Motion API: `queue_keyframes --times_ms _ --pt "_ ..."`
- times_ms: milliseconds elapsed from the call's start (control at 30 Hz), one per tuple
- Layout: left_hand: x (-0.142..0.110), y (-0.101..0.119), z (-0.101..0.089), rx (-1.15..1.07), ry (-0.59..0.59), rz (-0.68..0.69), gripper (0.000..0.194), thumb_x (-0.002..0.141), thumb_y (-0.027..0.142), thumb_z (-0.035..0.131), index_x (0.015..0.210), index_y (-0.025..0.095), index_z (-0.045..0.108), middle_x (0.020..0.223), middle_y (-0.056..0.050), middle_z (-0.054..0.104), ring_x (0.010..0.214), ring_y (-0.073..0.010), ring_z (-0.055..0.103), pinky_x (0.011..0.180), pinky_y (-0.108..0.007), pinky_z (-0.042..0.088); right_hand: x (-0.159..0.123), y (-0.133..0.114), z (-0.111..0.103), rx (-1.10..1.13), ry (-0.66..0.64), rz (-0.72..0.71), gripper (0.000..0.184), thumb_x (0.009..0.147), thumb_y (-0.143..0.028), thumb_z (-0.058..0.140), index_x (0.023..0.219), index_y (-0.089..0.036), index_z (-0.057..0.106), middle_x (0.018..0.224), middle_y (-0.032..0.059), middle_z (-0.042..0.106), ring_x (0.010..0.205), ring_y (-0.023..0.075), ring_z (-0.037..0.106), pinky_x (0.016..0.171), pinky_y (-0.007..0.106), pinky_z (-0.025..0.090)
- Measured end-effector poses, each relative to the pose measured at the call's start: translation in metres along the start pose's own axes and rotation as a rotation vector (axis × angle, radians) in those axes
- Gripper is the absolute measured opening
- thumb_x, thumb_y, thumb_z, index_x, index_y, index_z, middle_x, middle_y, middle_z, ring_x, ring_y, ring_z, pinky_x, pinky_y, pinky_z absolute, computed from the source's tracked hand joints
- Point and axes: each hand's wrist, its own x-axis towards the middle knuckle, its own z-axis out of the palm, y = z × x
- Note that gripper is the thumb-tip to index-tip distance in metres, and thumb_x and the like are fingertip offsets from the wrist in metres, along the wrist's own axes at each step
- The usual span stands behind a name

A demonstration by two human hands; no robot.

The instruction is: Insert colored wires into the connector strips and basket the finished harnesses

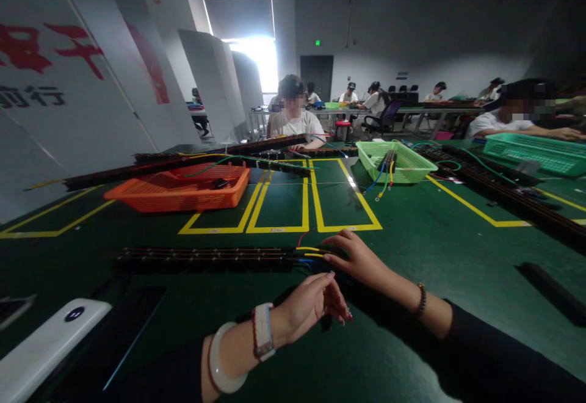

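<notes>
A long black strip bundle with thin copper-coloured lines lies crosswise on the green table. Yellow wires, a red wire and blue wires come out of its right end. My right hand is over the ends of the yellow wires, its fingers apart; whether the fingertips touch them I cannot tell. Just below and nearer to me, my left hand is turned on its side, fingers loosely bent and thumb apart. Nothing shows in its palm.
An orange basket stands back left, with long wired strips across behind it. A light green basket holds a wire bundle. More strips lie right. A white device is near left. A person sits opposite.
</notes>
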Motion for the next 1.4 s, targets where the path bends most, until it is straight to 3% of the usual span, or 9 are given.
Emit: queue_keyframes --times_ms 200,367,433,567,733,833,1100,1267,1400 --pt "-0.003 0.003 0.004 0.014 0.001 -0.004 0.029 0.091 0.036 0.041 0.075 0.014 0.051 0.068 -0.007 0.060 0.068 -0.0194 0.062 0.064 -0.029 0.044 0.002 0.015 0.015 0.282 -0.163 0.112 0.041 0.085 -0.045 0.056 0.112 -0.015 0.065 0.103 0.0085 0.065 0.092 0.0186 0.058 0.082 0.032 0.045" --pt "-0.004 0.004 0.005 0.042 0.016 -0.006 0.032 0.091 0.036 0.040 0.071 0.012 0.051 0.068 -0.008 0.060 0.067 -0.0184 0.062 0.064 -0.028 0.043 0.003 0.017 0.014 0.285 -0.263 0.087 0.041 0.082 -0.047 0.058 0.103 -0.013 0.070 0.079 0.0033 0.066 0.069 0.0139 0.055 0.063 0.024 0.041" --pt "-0.003 0.004 0.005 0.038 0.003 -0.003 0.032 0.091 0.036 0.040 0.072 0.012 0.051 0.067 -0.008 0.060 0.066 -0.0181 0.062 0.063 -0.027 0.043 0.004 0.019 0.016 0.242 -0.269 0.068 0.041 0.080 -0.046 0.060 0.101 -0.013 0.071 0.073 0.0022 0.065 0.066 0.0134 0.054 0.062 0.023 0.040" --pt "-0.001 0.002 0.003 0.014 -0.018 0.006 0.030 0.090 0.038 0.042 0.074 0.014 0.051 0.067 -0.007 0.059 0.066 -0.0186 0.062 0.063 -0.028 0.044 0.003 0.020 0.019 0.136 -0.222 0.024 0.030 0.078 -0.039 0.063 0.093 -0.015 0.073 0.073 0.0019 0.066 0.074 0.0152 0.055 0.074 0.026 0.041" --pt "0.000 0.000 0.001 0.005 -0.002 0.010 0.032 0.090 0.038 0.042 0.073 0.013 0.052 0.068 -0.008 0.059 0.068 -0.0195 0.063 0.063 -0.029 0.045 -0.001 0.012 0.019 0.169 -0.180 0.023 0.025 0.082 -0.035 0.060 0.088 -0.013 0.071 0.074 0.0027 0.062 0.067 0.0125 0.052 0.064 0.023 0.039" --pt "0.000 0.001 0.001 -0.034 0.033 -0.008 0.031 0.092 0.036 0.039 0.078 0.012 0.053 0.069 -0.009 0.060 0.070 -0.0198 0.064 0.068 -0.030 0.046 -0.004 0.006 0.018 0.171 -0.124 0.009 0.018 0.084 -0.027 0.058 0.088 -0.014 0.070 0.079 0.0033 0.062 0.072 0.0128 0.054 0.068 0.023 0.041" --pt "0.002 0.006 0.002 -0.146 0.078 -0.082 0.050 0.095 0.046 0.029 0.111 0.004 0.052 0.106 -0.022 0.062 0.095 -0.0232 0.063 0.096 -0.037 0.041 -0.009 -0.002 0.018 0.135 -0.037 -0.082 0.020 0.090 -0.026 0.051 0.089 -0.014 0.068 0.084 0.0049 0.060 0.077 0.0127 0.055 0.070 0.023 0.041" --pt "0.003 0.007 0.003 -0.245 0.076 -0.053 0.052 0.095 0.046 0.032 0.118 0.003 0.050 0.119 -0.023 0.055 0.110 -0.0242 0.057 0.102 -0.036 0.037 -0.011 -0.002 0.024 -0.089 0.024 -0.142 0.023 0.093 -0.023 0.047 0.092 -0.016 0.069 0.086 0.0057 0.062 0.079 0.0134 0.053 0.072 0.026 0.039" --pt "0.004 0.005 0.002 -0.322 0.102 -0.005 0.041 0.095 0.043 0.036 0.114 0.010 0.051 0.115 -0.017 0.058 0.109 -0.0219 0.057 0.100 -0.036 0.038 -0.013 -0.005 0.025 -0.376 0.037 -0.183 0.023 0.094 -0.024 0.047 0.101 -0.019 0.068 0.086 0.0051 0.063 0.077 0.0150 0.052 0.071 0.029 0.037"
